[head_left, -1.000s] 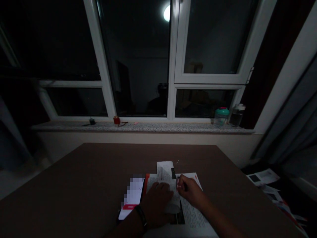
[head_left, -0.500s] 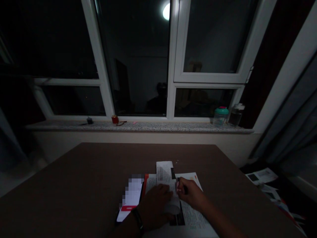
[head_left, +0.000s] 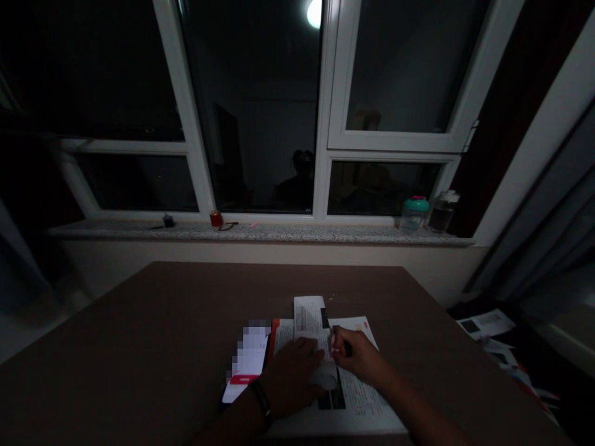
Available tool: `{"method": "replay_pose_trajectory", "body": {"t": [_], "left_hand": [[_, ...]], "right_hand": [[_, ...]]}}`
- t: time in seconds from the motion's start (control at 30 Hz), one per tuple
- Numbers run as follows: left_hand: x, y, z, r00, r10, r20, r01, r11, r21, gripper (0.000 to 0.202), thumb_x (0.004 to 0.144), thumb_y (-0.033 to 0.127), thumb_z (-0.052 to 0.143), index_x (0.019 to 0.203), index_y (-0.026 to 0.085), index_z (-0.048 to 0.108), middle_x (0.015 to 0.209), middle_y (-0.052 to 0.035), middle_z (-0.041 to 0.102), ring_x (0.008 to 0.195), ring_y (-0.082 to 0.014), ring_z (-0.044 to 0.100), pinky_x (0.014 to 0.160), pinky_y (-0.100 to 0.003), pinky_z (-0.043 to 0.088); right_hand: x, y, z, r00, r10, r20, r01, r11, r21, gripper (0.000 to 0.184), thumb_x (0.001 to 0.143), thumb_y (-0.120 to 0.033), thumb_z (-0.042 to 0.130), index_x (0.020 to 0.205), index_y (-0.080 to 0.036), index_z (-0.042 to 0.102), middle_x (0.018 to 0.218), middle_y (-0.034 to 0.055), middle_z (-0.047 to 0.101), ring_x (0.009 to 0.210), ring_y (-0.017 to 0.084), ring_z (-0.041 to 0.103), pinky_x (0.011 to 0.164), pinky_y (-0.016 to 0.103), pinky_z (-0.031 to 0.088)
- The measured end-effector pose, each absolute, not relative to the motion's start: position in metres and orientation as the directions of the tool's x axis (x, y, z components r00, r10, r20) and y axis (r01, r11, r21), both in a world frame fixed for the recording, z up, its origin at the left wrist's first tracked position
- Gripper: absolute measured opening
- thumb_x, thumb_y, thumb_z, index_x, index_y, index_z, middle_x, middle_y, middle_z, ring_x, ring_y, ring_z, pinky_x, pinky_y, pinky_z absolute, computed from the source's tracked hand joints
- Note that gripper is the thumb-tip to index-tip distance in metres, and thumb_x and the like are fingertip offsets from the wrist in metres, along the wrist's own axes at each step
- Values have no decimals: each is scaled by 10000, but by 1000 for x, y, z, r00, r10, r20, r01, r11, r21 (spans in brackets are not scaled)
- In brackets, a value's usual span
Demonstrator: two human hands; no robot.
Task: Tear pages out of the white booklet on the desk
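Head view, dimly lit: the person's left hand (head_left: pixel 297 376) lies palm down with its fingers loosely extended over a paper slip (head_left: pixel 309 314), covering part of the slip's left side; it presses down rather than grips. The slip lies on a printed sheet (head_left: pixel 365 396), its top end jutting past the sheet's far edge onto the brown table (head_left: pixel 223 294). The sheet's print is too small to read, and the left hand and forearm hide much of its left side.

The right hand (head_left: pixel 349 350) is curled at the slip's right edge, thumb and fingers drawn together. Something small and dark shows by the fingertips, but whether it is a held tool, a fold of paper or shadow cannot be told.

A phone (head_left: pixel 251 356) lies just left of the sheet, its screen partly pixelated and its near end beside the left forearm, which wears a dark wristband (head_left: pixel 261 399). Both forearms run out of the bottom of view. At the right, papers (head_left: pixel 488 323) lie in deep shadow, their lower portions hard to make out.
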State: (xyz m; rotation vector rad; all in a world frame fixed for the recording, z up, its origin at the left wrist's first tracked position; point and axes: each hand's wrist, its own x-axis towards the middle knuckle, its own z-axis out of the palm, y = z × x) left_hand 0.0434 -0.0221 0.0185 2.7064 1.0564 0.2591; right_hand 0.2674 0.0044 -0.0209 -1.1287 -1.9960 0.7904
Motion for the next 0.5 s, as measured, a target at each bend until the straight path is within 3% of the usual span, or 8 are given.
{"method": "replay_pose_trajectory", "body": {"t": [0.27, 0.5], "left_hand": [[43, -22, 18, 717, 691, 95, 653, -712, 258, 559, 829, 442, 658, 1326, 272, 467, 1385, -91, 464, 1266, -306, 419, 1033, -461, 364], [45, -24, 24, 737, 668, 99, 634, -735, 242, 521, 853, 471, 640, 1291, 228, 497, 1350, -108, 486, 1227, -304, 449, 998, -450, 397]], "right_hand": [[266, 13, -27, -274, 902, 332, 459, 427, -779, 129, 747, -131, 582, 716, -195, 475, 723, -19, 565, 602, 108, 473, 563, 196, 372], [273, 8, -24, -367, 897, 246, 436, 399, -807, 171, 726, -146, 617, 677, -195, 460, 684, -32, 555, 570, 102, 470, 551, 196, 363]]}}
